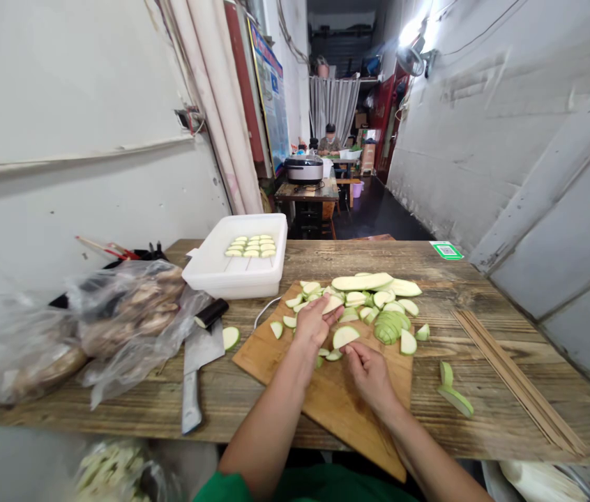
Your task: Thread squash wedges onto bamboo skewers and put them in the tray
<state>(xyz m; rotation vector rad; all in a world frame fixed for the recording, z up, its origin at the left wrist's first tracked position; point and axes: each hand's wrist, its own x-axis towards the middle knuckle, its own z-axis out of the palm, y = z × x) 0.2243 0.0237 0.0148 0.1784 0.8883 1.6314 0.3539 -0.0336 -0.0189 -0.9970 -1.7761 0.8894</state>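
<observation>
My left hand (316, 322) is closed on a pale zucchini slice (333, 305) above the cutting board (279, 355). Lower and to the right, my right hand (369, 373) pinches at the lower edge of a half-round zucchini slice (346, 336). Whether a thin stick is also between those fingers, I cannot tell. Around both hands lie many cut zucchini pieces (409, 307), with a fanned green stack (390, 326) to the right. Two long zucchini slabs (362, 282) rest along the board's far side.
A white plastic tub (232, 282) holds skewered slices (251, 245). Left of the board lie a cleaver (191, 397) and plastic bags (132, 314) of brownish food. Thin wooden skewers (517, 380) and stray slices (456, 400) lie at right. A person (330, 141) sits far back.
</observation>
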